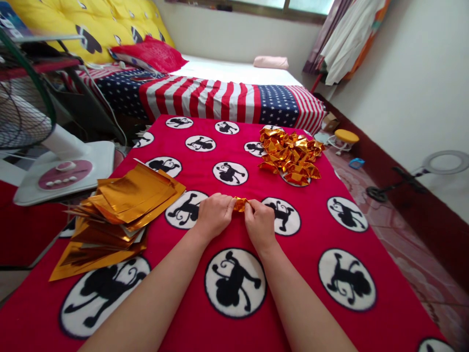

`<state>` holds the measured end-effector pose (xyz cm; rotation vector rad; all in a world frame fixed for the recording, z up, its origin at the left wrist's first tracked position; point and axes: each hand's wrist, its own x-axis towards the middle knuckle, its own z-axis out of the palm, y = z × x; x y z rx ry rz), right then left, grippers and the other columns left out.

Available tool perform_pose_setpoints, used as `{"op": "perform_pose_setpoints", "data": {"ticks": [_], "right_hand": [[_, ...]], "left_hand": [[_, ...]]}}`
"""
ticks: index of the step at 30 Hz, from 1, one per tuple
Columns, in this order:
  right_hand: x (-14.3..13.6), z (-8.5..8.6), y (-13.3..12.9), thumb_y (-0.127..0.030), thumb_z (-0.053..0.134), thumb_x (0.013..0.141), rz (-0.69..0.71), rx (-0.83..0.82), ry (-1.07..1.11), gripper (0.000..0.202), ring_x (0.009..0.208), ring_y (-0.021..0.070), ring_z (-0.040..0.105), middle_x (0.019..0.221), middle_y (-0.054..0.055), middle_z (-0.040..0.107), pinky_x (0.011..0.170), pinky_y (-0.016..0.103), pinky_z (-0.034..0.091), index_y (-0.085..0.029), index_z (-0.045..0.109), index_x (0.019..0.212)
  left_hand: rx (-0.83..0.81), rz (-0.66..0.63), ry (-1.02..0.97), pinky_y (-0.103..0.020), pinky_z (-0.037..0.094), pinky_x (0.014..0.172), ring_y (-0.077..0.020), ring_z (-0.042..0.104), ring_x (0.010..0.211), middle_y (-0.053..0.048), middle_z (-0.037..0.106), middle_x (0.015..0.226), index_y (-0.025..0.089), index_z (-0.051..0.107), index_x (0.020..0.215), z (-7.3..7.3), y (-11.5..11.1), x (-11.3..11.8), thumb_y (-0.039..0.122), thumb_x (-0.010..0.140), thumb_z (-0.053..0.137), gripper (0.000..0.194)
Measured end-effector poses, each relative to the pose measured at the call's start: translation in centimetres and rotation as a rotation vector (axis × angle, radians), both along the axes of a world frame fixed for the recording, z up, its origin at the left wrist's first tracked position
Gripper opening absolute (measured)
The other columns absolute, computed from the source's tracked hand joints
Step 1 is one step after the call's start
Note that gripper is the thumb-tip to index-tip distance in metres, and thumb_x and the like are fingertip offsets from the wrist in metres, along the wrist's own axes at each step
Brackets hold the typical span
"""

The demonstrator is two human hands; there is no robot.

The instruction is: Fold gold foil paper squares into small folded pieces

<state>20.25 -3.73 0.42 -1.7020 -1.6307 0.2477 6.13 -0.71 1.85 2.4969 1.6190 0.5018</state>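
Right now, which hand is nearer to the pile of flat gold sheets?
Left. The left hand is to the right of the gold sheets, not touching; the right hand is farther right.

Soft daylight; pale glare at the window; glints (scattered) on gold foil; wide-angle stretch towards edges

Across the centre and bottom spreads a red fabric cloth. On it, a stack of flat gold foil sheets lies middle left; a heap of folded gold foil pieces, upper right. At centre, a small gold foil piece sits between the bare left hand and bare right hand. Behind, at top: a striped, cloth-covered bed.
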Motion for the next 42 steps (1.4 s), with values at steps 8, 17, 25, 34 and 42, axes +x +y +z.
{"op": "perform_pose_setpoints", "data": {"ticks": [8, 17, 25, 34, 42], "right_hand": [[0.01, 0.32, -0.47, -0.016, 0.045, 0.089, 0.054, 0.014, 0.052, 0.027, 0.058, 0.0134, 0.055, 0.064, 0.003, 0.065, 0.060, 0.025, 0.034, -0.018, 0.063, 0.069], [0.26, 0.36, -0.14, -0.023, 0.045, 0.092, 0.014, 0.012, 0.109, 0.031, 0.057, 0.0130, 0.053, 0.061, 0.001, 0.062, 0.058, 0.025, 0.034, -0.019, 0.059, 0.065], [0.44, -0.19, -0.03, -0.032, 0.053, 0.089, -0.043, 0.034, 0.190, 0.020, 0.060, 0.0138, 0.057, 0.068, 0.002, 0.066, 0.060, 0.024, 0.038, -0.018, 0.063, 0.078], [0.10, -0.11, 0.03, -0.033, 0.053, 0.089, -0.085, 0.066, 0.197, 0.027, 0.054, 0.0122, 0.050, 0.058, -0.001, 0.058, 0.057, 0.024, 0.035, -0.019, 0.059, 0.066], [0.07, -0.18, 0.02, -0.036, 0.053, 0.088, -0.085, 0.070, 0.354, 0.032, 0.052, 0.0109, 0.045, 0.054, -0.004, 0.051, 0.055, 0.024, 0.033, -0.019, 0.056, 0.062]], "left_hand": [[0.000, 0.143, -0.004, -0.029, 0.037, 0.064, -0.0193, 0.063, 0.080, -0.005, 0.069, 0.082, 0.021, 0.064, 0.079, -0.14, 0.13, 0.03, 0.037, 0.099, 0.029, 0.044], [-0.067, 0.100, -0.007, -0.028, 0.038, 0.065, -0.0186, 0.063, 0.082, -0.006, 0.071, 0.086, 0.020, 0.066, 0.082, 0.10, -0.05, 0.19, 0.038, 0.099, 0.029, 0.044], [-0.057, 0.124, -0.008, -0.029, 0.037, 0.062, -0.0192, 0.065, 0.079, -0.006, 0.072, 0.084, 0.021, 0.066, 0.081, 0.12, -0.06, 0.12, 0.038, 0.099, 0.028, 0.046], [-0.078, 0.111, 0.025, -0.028, 0.039, 0.065, -0.0194, 0.065, 0.083, -0.007, 0.072, 0.088, 0.020, 0.068, 0.084, 0.29, -0.13, 0.26, 0.037, 0.099, 0.029, 0.045], [-0.039, 0.110, 0.035, -0.030, 0.037, 0.062, -0.0206, 0.065, 0.080, -0.006, 0.071, 0.083, 0.020, 0.066, 0.080, 0.19, -0.31, 0.46, 0.037, 0.099, 0.028, 0.046]]}}
